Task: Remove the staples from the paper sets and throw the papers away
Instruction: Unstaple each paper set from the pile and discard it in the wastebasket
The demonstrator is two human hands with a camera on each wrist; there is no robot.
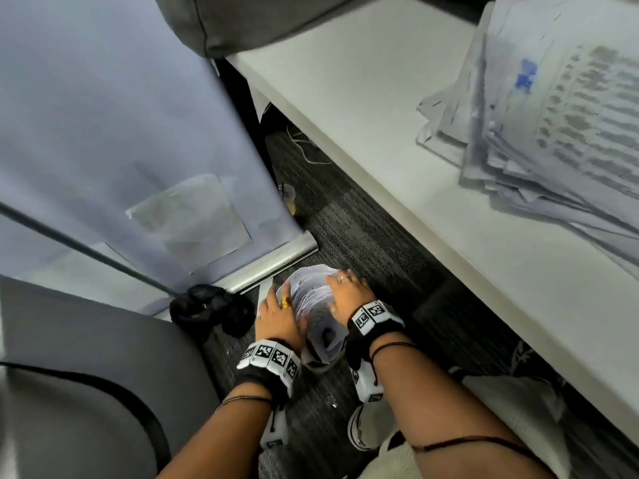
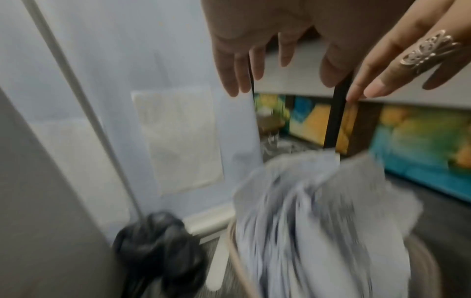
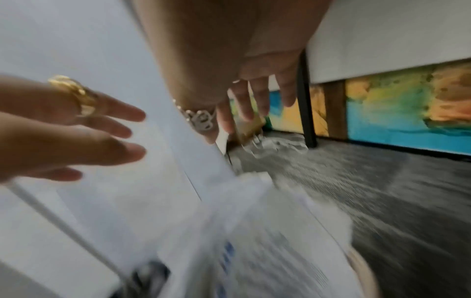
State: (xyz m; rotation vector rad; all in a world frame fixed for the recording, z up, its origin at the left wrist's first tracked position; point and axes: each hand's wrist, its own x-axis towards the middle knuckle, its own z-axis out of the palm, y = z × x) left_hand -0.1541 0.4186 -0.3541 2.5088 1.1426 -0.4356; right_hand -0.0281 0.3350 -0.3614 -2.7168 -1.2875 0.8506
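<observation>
Papers (image 1: 311, 299) sit bunched btwn both hands, low over the bin (image 2: 418, 260); left hand (image 1: 276, 314) & right hand (image 1: 345, 293) flank them, fingers straight, not gripping.

The wastebasket (image 2: 423, 268) stands on the carpet (image 1: 363, 219) below the desk's (image 1: 345, 98) near edge, with curled papers (image 1: 311, 299) in it and rising above its rim. The left hand (image 1: 276, 314) lies to the wastebasket's left and the right hand (image 1: 347, 293) to its right, flanking the papers. Left of the wastebasket lie a crumpled bag (image 1: 211, 307) and the partition panel (image 1: 121, 133); above and to the wastebasket's right, a paper stack (image 1: 553, 115) rests on the desk.
</observation>
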